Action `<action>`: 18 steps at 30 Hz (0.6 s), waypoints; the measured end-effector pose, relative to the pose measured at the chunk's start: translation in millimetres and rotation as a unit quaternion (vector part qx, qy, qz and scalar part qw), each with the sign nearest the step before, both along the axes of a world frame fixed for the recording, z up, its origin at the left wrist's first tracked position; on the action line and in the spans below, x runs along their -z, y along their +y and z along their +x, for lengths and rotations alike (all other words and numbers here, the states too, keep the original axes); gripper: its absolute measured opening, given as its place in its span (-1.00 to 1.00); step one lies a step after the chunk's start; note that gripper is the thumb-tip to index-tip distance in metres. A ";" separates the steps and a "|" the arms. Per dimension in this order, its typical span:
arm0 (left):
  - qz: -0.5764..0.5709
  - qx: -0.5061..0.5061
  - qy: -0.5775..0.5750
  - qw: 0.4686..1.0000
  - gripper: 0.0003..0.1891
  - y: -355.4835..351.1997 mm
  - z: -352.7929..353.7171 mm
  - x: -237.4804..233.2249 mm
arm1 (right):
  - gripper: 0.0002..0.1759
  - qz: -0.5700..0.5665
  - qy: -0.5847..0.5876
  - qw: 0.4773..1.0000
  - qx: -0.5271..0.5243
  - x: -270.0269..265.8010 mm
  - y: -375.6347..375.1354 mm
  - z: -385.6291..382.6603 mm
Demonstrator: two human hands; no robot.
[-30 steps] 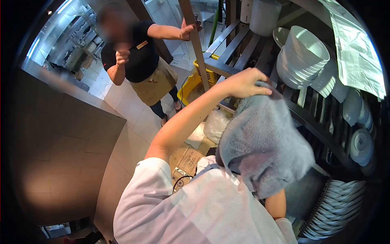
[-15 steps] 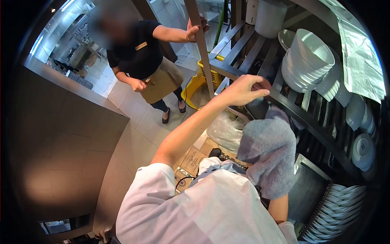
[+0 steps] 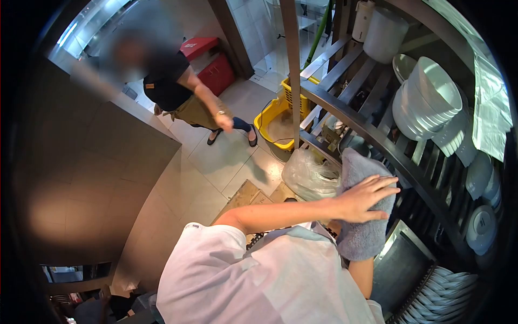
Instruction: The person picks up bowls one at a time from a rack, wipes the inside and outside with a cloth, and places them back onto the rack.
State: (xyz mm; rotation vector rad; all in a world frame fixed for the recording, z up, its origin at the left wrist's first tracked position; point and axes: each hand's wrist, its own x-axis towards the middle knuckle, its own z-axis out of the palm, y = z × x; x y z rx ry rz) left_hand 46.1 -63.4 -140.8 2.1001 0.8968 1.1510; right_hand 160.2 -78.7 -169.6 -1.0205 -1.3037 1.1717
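A grey-blue towel covers my right hand, and only the right forearm shows below it. My right hand's fingers are hidden under the cloth. My left hand lies across the towel, its fingers stretched out and slightly spread, palm toward the cloth. Just beyond the towel's upper end, a dark rounded thing is partly hidden by the rack. The dark slatted metal rack stands right beside both hands.
Stacked white bowls, white plates and a white tub stand on the rack. Beside it are a clear plastic bag, a yellow mop bucket and cardboard. A co-worker in a dark shirt is at the left.
My left hand has come down from the rack's edge onto the towel. The co-worker has let go of the rack post and moved left. The view has shifted slightly.
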 end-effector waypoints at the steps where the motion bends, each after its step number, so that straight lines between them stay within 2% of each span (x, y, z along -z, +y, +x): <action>1: -0.001 -0.002 -0.001 1.000 -0.37 -3.8 0.3 5.1 | -0.75 -0.002 -0.001 1.000 0.008 1.8 -1.2 2.1; 4: -0.044 -0.022 0.006 0.999 -0.32 -12.5 -1.7 3.7 | -0.75 0.006 -0.009 1.000 0.018 -2.3 2.1 8.5; 7: -0.014 -0.005 -0.012 1.000 -0.35 -10.7 -8.6 -9.0 | -0.76 0.023 -0.016 0.999 0.024 -9.9 3.6 11.4; 9: 0.023 0.025 -0.019 0.999 -0.41 -2.0 -11.6 -18.0 | -0.76 0.030 -0.020 0.999 0.036 -17.1 3.4 15.1; 11: 0.060 0.002 -0.013 0.998 -0.51 12.3 -20.6 -26.8 | -0.76 0.039 -0.021 0.998 0.051 -25.4 0.7 19.9; 12: 0.065 0.035 -0.018 0.997 -0.51 23.1 -24.9 -31.2 | -0.77 0.039 -0.023 0.997 0.057 -27.1 -3.7 20.4; 14: 0.054 -0.065 -0.021 0.996 -0.72 53.8 -33.9 -41.4 | -0.77 0.045 -0.025 0.996 0.068 -32.6 -11.8 24.4; 15: 0.108 -0.066 -0.013 0.992 -0.75 75.3 -39.8 -49.1 | -0.77 0.046 -0.026 0.996 0.077 -35.0 -15.3 26.7; 16: 0.098 -0.064 -0.021 0.993 -0.78 86.7 -41.7 -70.1 | -0.77 0.051 -0.027 0.995 0.082 -38.2 -17.7 26.9; 18: 0.206 -0.068 0.012 0.976 -0.78 121.4 -42.6 -101.6 | -0.78 0.065 -0.031 0.993 0.095 -46.1 -22.6 29.1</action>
